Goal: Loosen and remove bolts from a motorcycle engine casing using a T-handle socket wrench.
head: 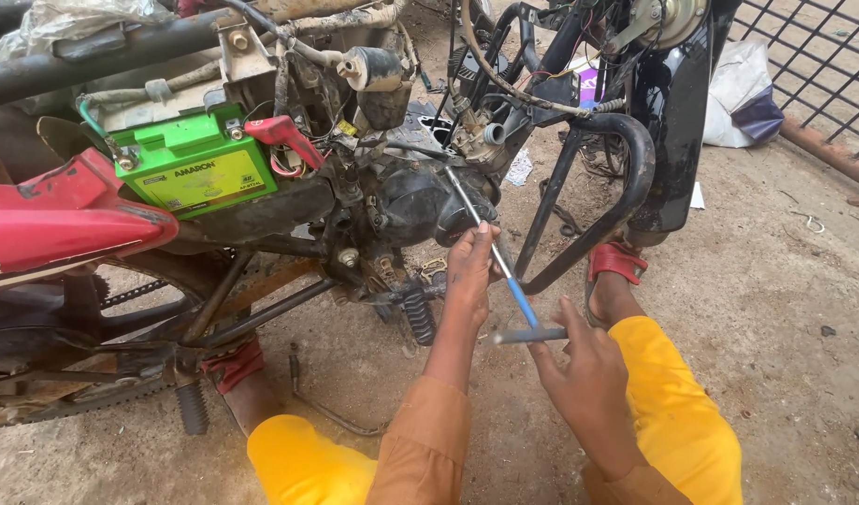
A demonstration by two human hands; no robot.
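A green box-shaped battery sits in the frame at left, a yellow-green label on its front; a small purple-and-white package shows behind the cables

1. Only one view is being given, from a camera that the person is wearing on the head.
2. It is looking down and forward, over the orange sleeves and yellow trousers, toward the stripped motorcycle.
3. It is sitting close: the left hand and right hand are filling the lower middle.
4. The motorcycle is crossing the upper half, and the sandy ground is showing at the right.
5. No second view is sharing the scene.
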